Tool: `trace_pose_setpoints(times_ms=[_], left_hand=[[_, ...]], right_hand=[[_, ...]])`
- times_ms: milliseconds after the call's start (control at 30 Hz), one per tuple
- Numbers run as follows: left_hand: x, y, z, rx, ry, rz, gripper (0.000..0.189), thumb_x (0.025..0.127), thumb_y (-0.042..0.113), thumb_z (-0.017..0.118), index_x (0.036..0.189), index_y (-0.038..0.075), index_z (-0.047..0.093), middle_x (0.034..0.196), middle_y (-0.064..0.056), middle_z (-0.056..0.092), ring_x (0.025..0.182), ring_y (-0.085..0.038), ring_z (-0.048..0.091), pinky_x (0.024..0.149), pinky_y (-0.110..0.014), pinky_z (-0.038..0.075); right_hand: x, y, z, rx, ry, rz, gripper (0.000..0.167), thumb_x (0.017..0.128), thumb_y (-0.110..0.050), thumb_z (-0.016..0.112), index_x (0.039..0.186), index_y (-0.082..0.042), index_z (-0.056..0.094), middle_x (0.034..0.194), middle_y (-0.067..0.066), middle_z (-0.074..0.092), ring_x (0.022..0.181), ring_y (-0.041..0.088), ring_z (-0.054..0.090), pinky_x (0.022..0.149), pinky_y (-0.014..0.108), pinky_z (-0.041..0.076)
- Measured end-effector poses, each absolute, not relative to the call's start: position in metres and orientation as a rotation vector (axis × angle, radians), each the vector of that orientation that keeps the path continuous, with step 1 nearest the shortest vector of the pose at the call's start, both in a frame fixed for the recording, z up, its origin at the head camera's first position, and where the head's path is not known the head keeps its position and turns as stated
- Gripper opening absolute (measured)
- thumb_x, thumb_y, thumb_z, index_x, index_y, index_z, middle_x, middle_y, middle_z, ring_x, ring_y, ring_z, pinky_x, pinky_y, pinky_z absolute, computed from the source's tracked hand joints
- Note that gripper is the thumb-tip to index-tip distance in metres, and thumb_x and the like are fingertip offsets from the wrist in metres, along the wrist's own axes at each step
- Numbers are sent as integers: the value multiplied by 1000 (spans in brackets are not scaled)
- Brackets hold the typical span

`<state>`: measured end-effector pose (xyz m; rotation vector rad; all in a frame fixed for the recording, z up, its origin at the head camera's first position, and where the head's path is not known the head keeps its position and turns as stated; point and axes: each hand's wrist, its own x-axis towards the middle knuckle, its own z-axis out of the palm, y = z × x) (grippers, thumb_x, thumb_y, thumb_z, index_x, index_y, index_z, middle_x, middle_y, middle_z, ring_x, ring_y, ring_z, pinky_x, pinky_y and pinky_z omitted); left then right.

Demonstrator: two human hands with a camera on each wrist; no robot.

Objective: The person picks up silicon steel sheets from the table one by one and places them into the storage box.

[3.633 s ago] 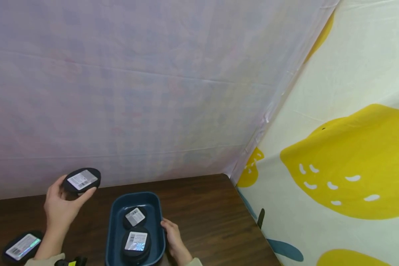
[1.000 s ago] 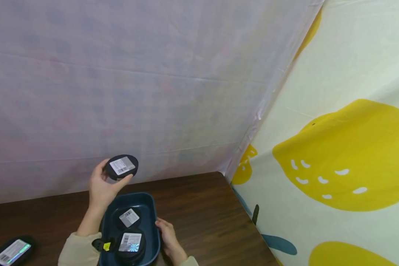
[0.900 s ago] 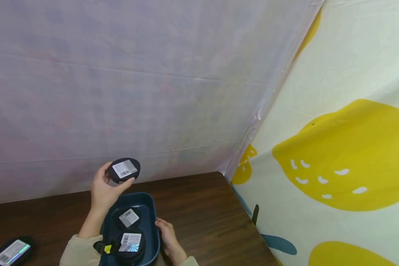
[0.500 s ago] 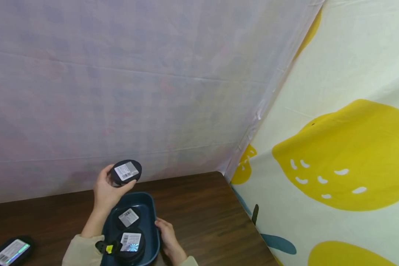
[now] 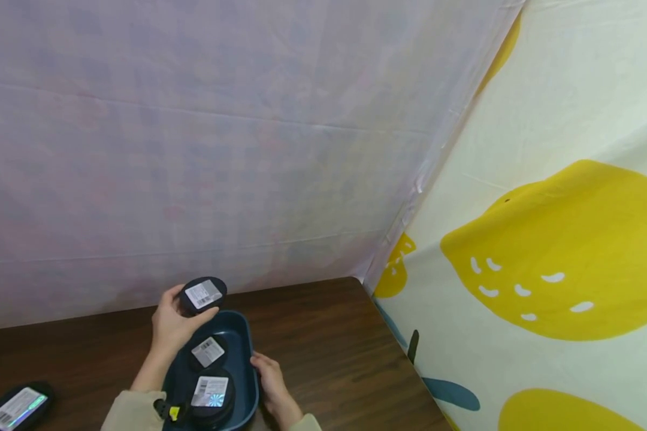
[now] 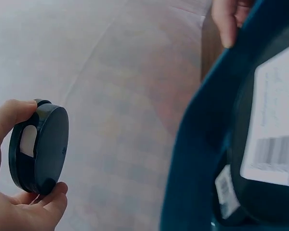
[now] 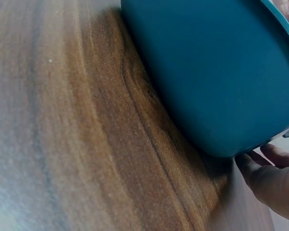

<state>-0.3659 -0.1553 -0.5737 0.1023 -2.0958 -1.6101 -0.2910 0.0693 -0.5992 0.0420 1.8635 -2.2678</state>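
Observation:
My left hand point(image 5: 172, 323) pinches a flat round black case point(image 5: 203, 294) by its edges, above the far end of a blue tray point(image 5: 246, 371). A white barcode label lies on its upper face. From the side, the left wrist view shows the held case point(image 6: 50, 149) between thumb and fingers, with a pale patch on its rim. Inside the tray lie a smaller labelled round case point(image 5: 208, 352) and a larger one point(image 5: 211, 392), apparently stacked on another. My right hand point(image 5: 275, 389) grips the tray's right side; the right wrist view shows its fingers point(image 7: 272, 180) at the tray wall.
Another labelled black case point(image 5: 17, 408) lies on the dark wooden table point(image 5: 323, 353) at the far left. A pale checked cloth point(image 5: 221, 149) hangs behind the table, and a lemon-print cloth point(image 5: 544, 108) hangs along the right.
The left hand has carried the case from the left to above the tray, and has lowered it slightly in the last half second. The right hand stays on the tray.

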Motion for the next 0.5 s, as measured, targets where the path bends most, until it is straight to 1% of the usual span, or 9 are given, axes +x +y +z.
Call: trace_pose_setpoints(times_ms=[33, 100, 133, 167, 267, 300, 367, 400, 500], left_hand=[[-359, -153, -569, 118, -2106, -1623, 94, 62, 31, 88, 138, 12, 36, 131, -18, 52, 114, -31, 54, 89, -25, 49], [-346, -150, -558, 117, -2126, -1661, 92, 65, 29, 87, 137, 8, 36, 131, -22, 50, 115, -33, 53, 90, -27, 49], [-354, -152, -570, 167, -2183, -1575, 94, 64, 35, 86, 138, 9, 34, 131, -22, 50, 114, -34, 53, 87, -23, 50], [-353, -151, -573, 213, -2223, -1527, 94, 64, 40, 85, 137, 11, 35, 129, -20, 51, 112, -32, 54, 85, -20, 50], [-337, -146, -560, 236, -2267, -1542, 93, 64, 42, 85, 136, 8, 35, 130, -20, 51, 114, -34, 53, 87, -31, 51], [-332, -143, -554, 255, -2285, -1524, 93, 64, 41, 85, 135, 6, 35, 128, -22, 51, 113, -36, 54, 87, -32, 51], [-317, -137, -534, 270, -2283, -1578, 91, 65, 31, 86, 133, 0, 35, 128, -27, 49, 115, -41, 51, 91, -45, 47], [-311, -135, -526, 267, -2287, -1590, 90, 65, 26, 86, 132, -3, 34, 128, -30, 48, 115, -44, 50, 92, -49, 46], [-294, -128, -504, 262, -2339, -1588, 87, 67, 17, 84, 131, -11, 32, 126, -37, 45, 114, -50, 48, 93, -55, 43]], right_hand=[[-291, 69, -599, 43, 1867, -2264, 44, 88, -15, 52, 122, 12, 54, 109, 20, 65, 91, 18, 63, 81, 29, 51], [-290, 69, -598, 45, 1878, -2258, 44, 87, -15, 52, 122, 11, 55, 108, 19, 65, 90, 17, 63, 80, 29, 51], [-290, 69, -598, 45, 1880, -2257, 44, 87, -15, 52, 122, 11, 55, 108, 19, 66, 90, 17, 63, 79, 28, 51], [-290, 70, -598, 43, 1883, -2258, 44, 87, -15, 53, 122, 12, 55, 108, 19, 66, 89, 17, 63, 79, 28, 51], [-289, 70, -599, 44, 1887, -2258, 44, 87, -16, 53, 121, 11, 55, 107, 18, 66, 88, 16, 62, 78, 28, 51], [-289, 70, -599, 41, 1890, -2258, 44, 87, -16, 53, 121, 11, 55, 107, 18, 66, 88, 16, 62, 78, 27, 51], [-289, 71, -600, 41, 1884, -2260, 43, 87, -16, 53, 121, 11, 56, 107, 18, 66, 89, 16, 62, 78, 27, 51], [-289, 71, -599, 44, 1876, -2262, 43, 87, -16, 53, 121, 11, 56, 107, 18, 66, 89, 16, 63, 78, 27, 51], [-289, 71, -600, 43, 1865, -2269, 43, 88, -16, 52, 121, 11, 56, 108, 19, 66, 90, 18, 63, 79, 28, 51]])
